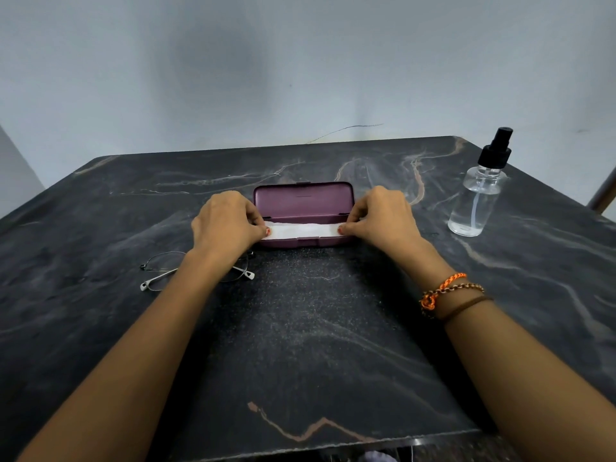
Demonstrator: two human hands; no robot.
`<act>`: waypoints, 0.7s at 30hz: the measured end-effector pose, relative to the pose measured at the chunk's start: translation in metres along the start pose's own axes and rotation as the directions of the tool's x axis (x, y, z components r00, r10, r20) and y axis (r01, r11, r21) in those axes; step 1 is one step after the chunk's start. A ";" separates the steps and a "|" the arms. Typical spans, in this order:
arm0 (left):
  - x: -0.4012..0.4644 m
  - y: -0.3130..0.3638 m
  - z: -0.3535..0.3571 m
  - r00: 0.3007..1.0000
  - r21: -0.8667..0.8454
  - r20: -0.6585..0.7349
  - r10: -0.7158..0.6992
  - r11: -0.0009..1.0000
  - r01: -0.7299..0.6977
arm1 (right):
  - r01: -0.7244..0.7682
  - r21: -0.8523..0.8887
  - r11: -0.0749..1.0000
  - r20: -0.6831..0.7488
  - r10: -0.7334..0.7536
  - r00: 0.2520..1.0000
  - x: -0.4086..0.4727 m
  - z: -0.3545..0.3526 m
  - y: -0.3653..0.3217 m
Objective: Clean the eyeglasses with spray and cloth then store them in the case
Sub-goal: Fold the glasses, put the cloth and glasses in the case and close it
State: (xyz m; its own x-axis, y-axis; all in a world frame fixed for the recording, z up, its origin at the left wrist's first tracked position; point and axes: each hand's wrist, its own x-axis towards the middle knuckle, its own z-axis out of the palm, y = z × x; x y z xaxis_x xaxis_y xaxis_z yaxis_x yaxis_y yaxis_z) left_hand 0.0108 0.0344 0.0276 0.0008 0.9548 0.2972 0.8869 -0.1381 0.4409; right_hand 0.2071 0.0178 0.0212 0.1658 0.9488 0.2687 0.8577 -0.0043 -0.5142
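Dark marbled table (333,328): both hands' fingers (258,221) pinch white cloth (300,230) inside open plum case (303,203).

A dark marble-patterned table (333,328) stands against a pale grey wall (233,61); 3 bracelets (450,293) circle one wrist.

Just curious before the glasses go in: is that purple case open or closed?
Open. The case's lid stands up behind, and a white cloth lies in its tray.
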 end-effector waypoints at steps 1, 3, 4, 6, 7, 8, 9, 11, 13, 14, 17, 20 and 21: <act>0.000 0.000 0.000 1.000 -0.008 -0.013 0.003 1.000 -0.003 | -0.010 0.015 1.000 -0.009 0.010 1.000 0.000 0.001 0.000; -0.001 -0.001 0.000 0.999 -0.009 -0.028 0.017 1.000 -0.017 | -0.024 0.028 0.999 -0.024 0.025 0.999 0.000 0.003 0.000; -0.001 -0.002 0.000 0.999 -0.005 -0.025 0.023 1.000 -0.023 | -0.032 0.032 0.999 -0.029 0.033 0.999 0.001 0.005 0.000; -0.001 -0.002 0.001 0.999 -0.003 -0.011 0.031 1.000 -0.031 | -0.043 0.041 0.998 -0.032 0.044 0.999 0.003 0.006 0.000; -0.001 -0.002 0.001 1.000 -0.002 -0.003 0.031 1.000 -0.031 | -0.045 0.044 0.998 -0.028 0.046 0.999 0.004 0.006 0.000; -0.001 -0.001 0.001 0.999 0.000 0.004 0.032 0.999 -0.032 | -0.044 0.044 0.998 -0.026 0.045 0.999 0.004 0.006 0.000; -0.001 0.000 0.001 0.999 0.003 0.011 0.037 0.999 -0.037 | -0.041 0.043 0.998 -0.025 0.043 0.999 0.004 0.006 0.001; -0.002 0.001 0.002 0.999 0.010 0.019 0.046 0.999 -0.046 | -0.032 0.039 0.999 -0.027 0.033 0.999 0.002 0.005 0.001; -0.003 0.002 0.002 0.999 0.020 0.016 0.047 0.999 -0.047 | -0.015 0.036 0.999 -0.032 0.016 0.999 0.001 0.004 0.001; -0.004 0.003 0.002 0.999 0.025 0.011 0.051 0.998 -0.051 | -0.010 0.037 0.999 -0.036 0.011 0.999 0.001 0.003 0.002; -0.007 0.005 0.003 0.997 0.024 0.028 0.070 0.997 -0.070 | -0.006 0.049 0.999 -0.034 0.008 0.999 0.000 -0.007 0.004; -0.009 0.006 0.002 0.996 0.000 0.069 0.063 0.998 -0.063 | -0.010 0.079 0.997 0.021 0.008 1.000 -0.001 -0.019 0.006; -0.010 0.006 0.001 0.996 -0.010 0.073 0.058 0.998 -0.057 | -0.019 0.078 0.997 0.047 0.016 0.999 -0.002 -0.021 0.006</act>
State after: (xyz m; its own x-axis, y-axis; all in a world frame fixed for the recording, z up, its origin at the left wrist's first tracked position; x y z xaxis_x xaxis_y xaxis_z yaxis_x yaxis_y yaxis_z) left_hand 0.0172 0.0247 0.0264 0.0861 0.9619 0.2594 0.8806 -0.1953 0.4317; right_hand 0.2226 0.0093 0.0347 0.1563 0.9624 0.2222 0.8136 0.0020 -0.5814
